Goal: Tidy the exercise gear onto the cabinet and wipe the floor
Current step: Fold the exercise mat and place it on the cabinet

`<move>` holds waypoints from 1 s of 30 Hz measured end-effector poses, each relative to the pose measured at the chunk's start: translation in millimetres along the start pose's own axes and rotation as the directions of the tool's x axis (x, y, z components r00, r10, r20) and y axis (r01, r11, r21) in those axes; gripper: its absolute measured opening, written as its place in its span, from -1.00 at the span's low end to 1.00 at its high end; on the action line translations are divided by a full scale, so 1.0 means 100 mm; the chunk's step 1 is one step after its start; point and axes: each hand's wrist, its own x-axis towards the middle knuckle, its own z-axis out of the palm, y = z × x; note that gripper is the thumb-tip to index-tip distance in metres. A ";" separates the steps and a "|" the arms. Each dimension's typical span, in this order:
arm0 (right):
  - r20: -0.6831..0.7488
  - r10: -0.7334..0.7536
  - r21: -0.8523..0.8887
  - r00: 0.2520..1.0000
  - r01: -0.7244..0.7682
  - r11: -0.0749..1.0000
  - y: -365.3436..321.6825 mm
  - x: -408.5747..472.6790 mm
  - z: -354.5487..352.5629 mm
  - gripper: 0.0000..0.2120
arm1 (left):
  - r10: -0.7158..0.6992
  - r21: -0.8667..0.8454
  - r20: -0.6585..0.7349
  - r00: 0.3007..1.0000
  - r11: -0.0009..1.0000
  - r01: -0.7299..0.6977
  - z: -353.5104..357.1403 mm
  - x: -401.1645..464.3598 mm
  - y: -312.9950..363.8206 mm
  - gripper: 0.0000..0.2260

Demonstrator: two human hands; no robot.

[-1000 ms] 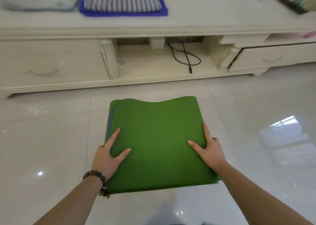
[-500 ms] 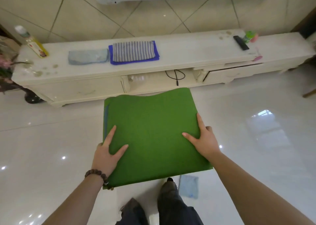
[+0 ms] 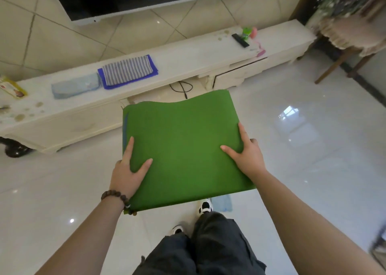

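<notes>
A folded green exercise mat [image 3: 183, 147] is held flat in the air in front of me, above the glossy floor. My left hand [image 3: 128, 172] grips its left edge, thumb on top and fingers underneath. My right hand [image 3: 247, 155] grips its right edge the same way. The long white cabinet [image 3: 188, 57] runs along the wall ahead of the mat. A light blue cloth [image 3: 223, 203] lies on the floor by my feet, partly hidden under the mat.
On the cabinet top lie a striped towel on a blue cloth [image 3: 128, 71], a pale blue cloth [image 3: 75, 85], a yellow bottle [image 3: 11, 86] at far left and a black remote [image 3: 240, 40] with small items at right. A wooden table [image 3: 351, 36] stands at right.
I have risen from near the floor with the mat lifted in both hands. The view has pulled back and turned, and my legs and feet now show below the mat.
</notes>
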 end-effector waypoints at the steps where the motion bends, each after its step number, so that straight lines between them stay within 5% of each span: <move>1: -0.026 0.017 0.006 1.000 -0.017 1.000 0.05 -0.03 -0.07 -0.15 | 0.019 0.005 0.013 1.000 1.000 -0.019 0.05 0.04 0.08 -0.27; 17: -0.189 0.298 0.092 0.936 -0.286 0.954 1.60 0.36 -1.85 -0.10 | 0.251 0.032 0.212 0.945 0.964 -0.263 1.98 0.47 2.01 -0.27; 30: -0.176 0.243 0.058 0.954 -0.236 0.970 3.21 1.98 -4.04 -0.12 | 0.210 0.060 0.172 0.962 0.973 -0.224 4.26 0.70 4.11 -0.27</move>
